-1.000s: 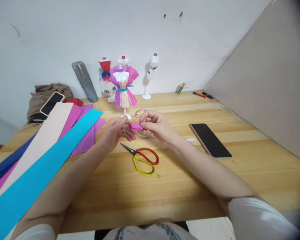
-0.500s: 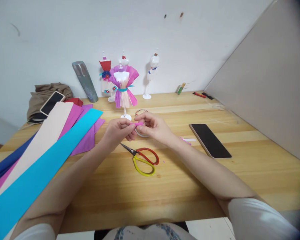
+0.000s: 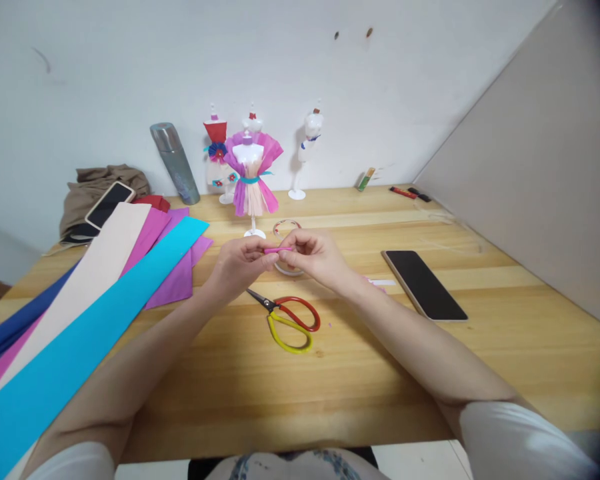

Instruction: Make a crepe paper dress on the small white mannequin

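Between my two hands is a small pink strip point(image 3: 279, 250), probably crepe paper, stretched sideways. My left hand point(image 3: 243, 263) pinches its left end and my right hand point(image 3: 315, 259) pinches the other. Scissors point(image 3: 280, 313) with one red and one yellow handle lie just below my hands, their blades pointing up and left. Partly hidden behind my right hand are round rings point(image 3: 287, 223), perhaps tape rolls. Beyond my hands stands a small dress form point(image 3: 249, 157) in a pink, purple and cream paper dress with a blue belt.
Long sheets of coloured paper point(image 3: 130, 287) cover the left side. A flask point(image 3: 176, 163), a propped phone point(image 3: 110, 205) and brown cloth point(image 3: 100, 180) stand behind them. More dress forms point(image 3: 307, 153) line the wall. Another phone point(image 3: 425, 285) lies at right, with a glue stick point(image 3: 365, 179) farther back.
The pink strip now looks narrower and straighter between my fingers. My hands stay close together around it. The whole view has shifted slightly.
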Demonstrator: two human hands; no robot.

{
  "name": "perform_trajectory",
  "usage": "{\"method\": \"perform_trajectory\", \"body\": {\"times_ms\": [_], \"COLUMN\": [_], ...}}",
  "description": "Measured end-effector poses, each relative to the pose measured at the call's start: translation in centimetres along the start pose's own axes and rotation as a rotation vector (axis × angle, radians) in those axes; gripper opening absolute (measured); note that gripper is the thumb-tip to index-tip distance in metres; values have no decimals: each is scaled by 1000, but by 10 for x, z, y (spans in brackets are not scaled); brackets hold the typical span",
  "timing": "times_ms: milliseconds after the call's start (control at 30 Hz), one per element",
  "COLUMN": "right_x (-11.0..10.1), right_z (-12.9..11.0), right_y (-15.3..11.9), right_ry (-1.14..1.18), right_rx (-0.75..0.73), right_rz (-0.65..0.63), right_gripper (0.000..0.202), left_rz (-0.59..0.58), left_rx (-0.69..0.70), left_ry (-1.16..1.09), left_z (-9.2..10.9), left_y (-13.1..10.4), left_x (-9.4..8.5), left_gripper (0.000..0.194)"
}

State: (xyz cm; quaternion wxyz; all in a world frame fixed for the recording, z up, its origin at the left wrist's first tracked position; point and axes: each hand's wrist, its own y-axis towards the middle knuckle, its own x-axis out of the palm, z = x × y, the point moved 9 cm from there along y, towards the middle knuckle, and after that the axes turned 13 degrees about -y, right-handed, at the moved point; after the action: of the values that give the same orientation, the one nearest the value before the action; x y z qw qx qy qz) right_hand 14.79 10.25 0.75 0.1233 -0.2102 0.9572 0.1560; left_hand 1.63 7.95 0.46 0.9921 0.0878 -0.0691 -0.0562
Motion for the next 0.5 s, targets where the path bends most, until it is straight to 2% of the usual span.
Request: {"method": "perform_trajectory", "body": {"times_ms": [67,167,367,500], "right_x": [1,4,2,3], "right_z": [0,1,-1,2], "right_y": [0,0,-1,0], "right_ry": [5,28,77,150], "right_rx": [3,34,64,101], "right_rz": [-15,-45,-32,-67], "right_gripper": [27,29,30,32], "left_rz": [-34,-75,-102,-128], "left_rx": [-30,-79,-87,-127], "left_ry": [15,2,-30,-112], "left_z": [-1,-3,0,-2], "left_y": [0,0,2,2], "left_x": [2,3,3,4], "left_gripper": [21,26,30,33]}}
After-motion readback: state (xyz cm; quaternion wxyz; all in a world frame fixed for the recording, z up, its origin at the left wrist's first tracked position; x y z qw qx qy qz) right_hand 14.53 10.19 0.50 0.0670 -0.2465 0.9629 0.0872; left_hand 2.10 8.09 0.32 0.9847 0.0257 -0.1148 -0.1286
